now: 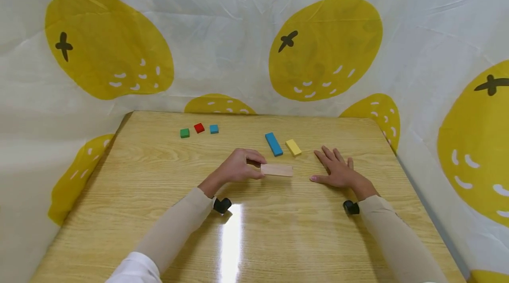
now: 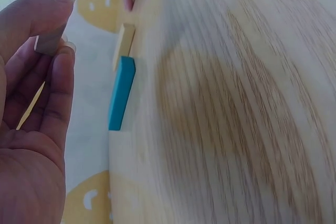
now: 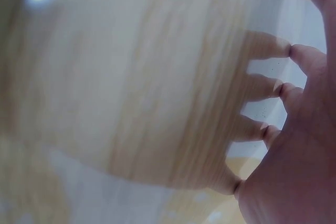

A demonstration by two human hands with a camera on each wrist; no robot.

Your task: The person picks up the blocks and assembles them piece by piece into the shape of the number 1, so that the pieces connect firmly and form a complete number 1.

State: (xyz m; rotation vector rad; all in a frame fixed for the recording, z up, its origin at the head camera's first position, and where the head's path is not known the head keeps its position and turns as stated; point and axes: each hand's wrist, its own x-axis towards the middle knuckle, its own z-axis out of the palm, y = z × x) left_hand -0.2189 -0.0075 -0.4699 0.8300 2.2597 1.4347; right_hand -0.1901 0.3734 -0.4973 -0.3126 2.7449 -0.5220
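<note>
My left hand (image 1: 237,166) pinches one end of a plain wooden block (image 1: 277,170) between thumb and fingers. The block is long and flat, and its free end points right, toward my other hand. In the left wrist view the wooden block (image 2: 50,41) is held up off the table. Fingers spread, my right hand (image 1: 336,171) rests on the table with its fingertips on the wood, holding nothing. Just beyond the wooden block lie a long blue block (image 1: 274,144) and a shorter yellow block (image 1: 293,147).
At the back left of the wooden table (image 1: 159,212) sit a small green block (image 1: 184,133), a red block (image 1: 199,128) and a small blue block (image 1: 214,129). A white cloth (image 1: 222,53) with yellow fruit prints hangs behind the table and along its sides.
</note>
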